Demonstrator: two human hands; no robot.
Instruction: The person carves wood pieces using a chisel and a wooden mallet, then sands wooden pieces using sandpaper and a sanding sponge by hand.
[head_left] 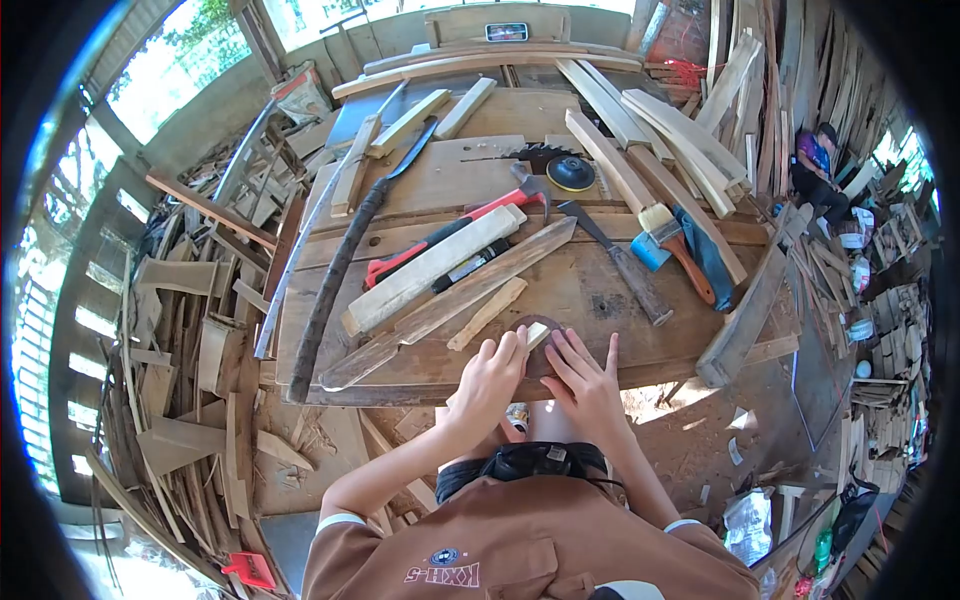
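**Holding: small wood piece, near edge of table**

Item: small wood piece (537, 336), pale, one.

Place: near edge of the table (430, 374), about midway between left and right, over a dark round disc (553, 323). Whether the piece lies flat on the disc or is held just above it cannot be told.

Grip: left hand (490, 372) curled, fingertips closed on the left side of the piece. Right hand (585, 378) open, fingers spread and laid at the right of the disc; contact with the piece cannot be told.

Handling (judged): light, stiff, dry; unlikely to slip or break, though corners may splinter. Best hold: a pinch on the two long sides, fingertips kept above the underside. Disc: probably rough-faced and thin; best steadied by its rim under a flat palm.

Nearby: a short wood stick (488, 313) just left and farther; a flat-bladed tool (620, 265) far right; a red-handled hammer (455, 233) far left, beyond the stick.
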